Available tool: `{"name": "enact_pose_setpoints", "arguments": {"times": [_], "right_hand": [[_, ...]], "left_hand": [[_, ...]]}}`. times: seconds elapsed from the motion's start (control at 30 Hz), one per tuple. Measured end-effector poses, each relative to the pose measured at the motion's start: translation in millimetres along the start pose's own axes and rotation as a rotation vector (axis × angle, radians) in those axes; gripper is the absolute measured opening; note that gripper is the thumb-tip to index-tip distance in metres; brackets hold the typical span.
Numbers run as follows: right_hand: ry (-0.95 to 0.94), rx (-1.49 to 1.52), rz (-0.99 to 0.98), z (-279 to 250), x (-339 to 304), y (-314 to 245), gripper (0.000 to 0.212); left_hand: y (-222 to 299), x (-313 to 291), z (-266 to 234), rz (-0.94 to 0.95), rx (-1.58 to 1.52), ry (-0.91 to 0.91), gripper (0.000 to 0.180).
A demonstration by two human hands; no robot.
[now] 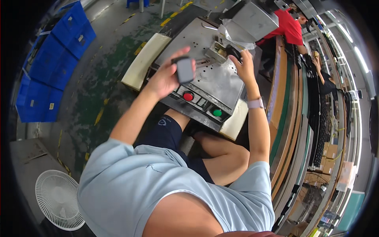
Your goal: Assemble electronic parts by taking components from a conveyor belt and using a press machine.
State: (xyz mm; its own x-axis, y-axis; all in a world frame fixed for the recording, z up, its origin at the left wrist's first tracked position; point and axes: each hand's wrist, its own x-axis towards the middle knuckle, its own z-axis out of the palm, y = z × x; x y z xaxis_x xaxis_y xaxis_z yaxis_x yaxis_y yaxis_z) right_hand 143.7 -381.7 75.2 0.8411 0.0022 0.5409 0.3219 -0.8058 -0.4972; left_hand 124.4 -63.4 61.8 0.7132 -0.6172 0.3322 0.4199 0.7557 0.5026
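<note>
My left hand [166, 77] is raised over the near left part of the metal machine table [215, 85]. Its fingers are closed on a grey rounded rectangular block [184, 70] with a black edge, smeared by motion. My right hand [245, 67] hovers on the right of the table, thumb and fingers apart. Just beyond its fingertips sits a black part [233, 51] at a small metal fixture [217, 52]; whether they touch, I cannot tell. A red button [188, 96] and a green button [217, 113] are on the table's front panel.
A grey metal machine head [254, 21] stands over the table's far side, with clear plastic sheeting [233, 35] beside it. Blue bins [51, 79] are at far left, a white fan [59, 199] at lower left. A long conveyor bench runs along the right, with a co-worker in red [290, 25].
</note>
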Motion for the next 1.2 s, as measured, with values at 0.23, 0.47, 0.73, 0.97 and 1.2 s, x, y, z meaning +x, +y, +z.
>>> {"name": "enact_pose_setpoints", "arguments": {"times": [0.23, 0.47, 0.73, 0.97, 1.2], "right_hand": [[-0.391, -0.374, -0.224, 20, 23, -21, 0.059], [-0.990, -0.689, 0.141, -31, -98, -105, 0.113], [-0.441, 0.472, 0.037, -21, -132, -162, 0.070], [0.022, 0.400, 0.445, -175, -169, -149, 0.023], [0.565, -1.084, 1.082, -414, -361, -74, 0.034]], "left_hand": [[-19, -96, -14, -0.105, 0.322, 0.616, 0.049], [-19, -98, -65, 0.161, 1.387, 0.586, 0.040], [-53, -22, 69, 0.162, 1.068, -0.008, 0.039], [-65, -38, 88, -0.183, 0.934, -0.180, 0.059], [-94, -138, -19, -0.351, 1.532, -0.257, 0.039]]}}
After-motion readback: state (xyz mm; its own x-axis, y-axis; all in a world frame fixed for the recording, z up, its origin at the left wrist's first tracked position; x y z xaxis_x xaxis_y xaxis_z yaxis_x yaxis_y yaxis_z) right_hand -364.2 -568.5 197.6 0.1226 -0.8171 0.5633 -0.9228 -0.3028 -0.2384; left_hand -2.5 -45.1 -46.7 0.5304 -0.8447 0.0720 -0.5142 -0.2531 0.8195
